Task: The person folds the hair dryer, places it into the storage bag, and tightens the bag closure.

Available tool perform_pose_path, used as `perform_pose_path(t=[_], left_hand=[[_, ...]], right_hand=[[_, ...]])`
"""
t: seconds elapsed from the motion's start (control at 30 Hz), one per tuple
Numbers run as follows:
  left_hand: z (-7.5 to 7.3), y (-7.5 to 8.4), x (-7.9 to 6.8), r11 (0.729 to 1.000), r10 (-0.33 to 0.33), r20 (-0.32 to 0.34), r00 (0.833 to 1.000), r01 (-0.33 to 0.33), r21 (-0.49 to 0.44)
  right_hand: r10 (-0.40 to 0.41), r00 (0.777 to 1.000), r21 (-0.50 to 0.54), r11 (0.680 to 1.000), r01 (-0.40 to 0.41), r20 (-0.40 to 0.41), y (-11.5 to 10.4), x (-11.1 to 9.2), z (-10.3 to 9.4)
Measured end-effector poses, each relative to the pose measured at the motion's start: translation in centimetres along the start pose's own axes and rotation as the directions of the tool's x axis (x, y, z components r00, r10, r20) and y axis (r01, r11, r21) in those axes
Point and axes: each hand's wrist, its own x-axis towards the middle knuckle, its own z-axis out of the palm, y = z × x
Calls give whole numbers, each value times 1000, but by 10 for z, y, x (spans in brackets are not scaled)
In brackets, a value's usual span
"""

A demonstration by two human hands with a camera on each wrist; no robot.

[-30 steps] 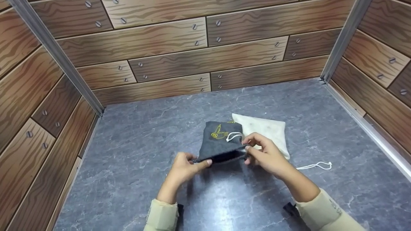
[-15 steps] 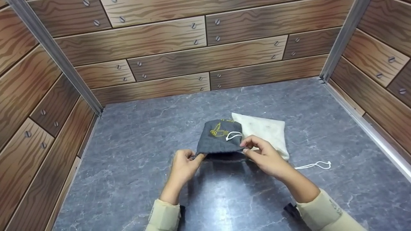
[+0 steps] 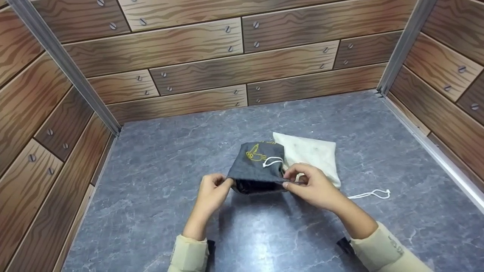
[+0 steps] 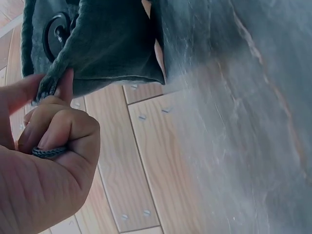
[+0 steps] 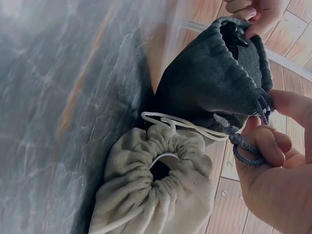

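Note:
A dark grey drawstring pouch [image 3: 253, 172] with a yellow drawing is held by its mouth, which faces the person and gapes. My left hand [image 3: 212, 192] pinches the left corner of the rim. At the right corner, thumb and fingers of my right hand [image 3: 313, 189] grip the rim. A braided grey cord [image 5: 247, 152] loops by the right fingers, and another cord loop [image 4: 48, 152] sits in the curled left fingers. Inside the pouch lies a black curved item [image 4: 60, 33], mostly hidden. An off-white drawstring pouch [image 3: 312, 153] lies right behind, its gathered mouth partly open in the right wrist view.
A white cord loop [image 3: 374, 194] lies on the grey marbled tabletop [image 3: 170, 158] to the right. Another white cord [image 3: 273, 161] rests over the dark pouch. Wood-patterned panels [image 3: 196, 64] stand at the back and both sides.
The dark pouch's rim has spread wider, its upper edge now raised above the dark opening. My left hand has shifted slightly left and up; the right hand still holds its corner.

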Motion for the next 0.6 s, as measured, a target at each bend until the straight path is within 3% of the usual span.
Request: perform_pose_path(t=[0.13,0.3,0.43,0.6], left_hand=[[-5,1,-3,999,-22,-17,1000,21,-42],[-16,3,-3,999,27,-91,995,-30,-25],[-25,1,-5,999,49,-68,996,-48,24],[-32,-10,-7,999,42,14,999,-42,24]], right_hand=[[-8,1000,-57,998,7,-28,1,-2,-3],[-26,997,-89,996,19,-73,1,-6,-11],[-71,993,-112,992,60,-95,6,-9,-16],[-111,990,-136,986,99,-85,15,-16,-20]])
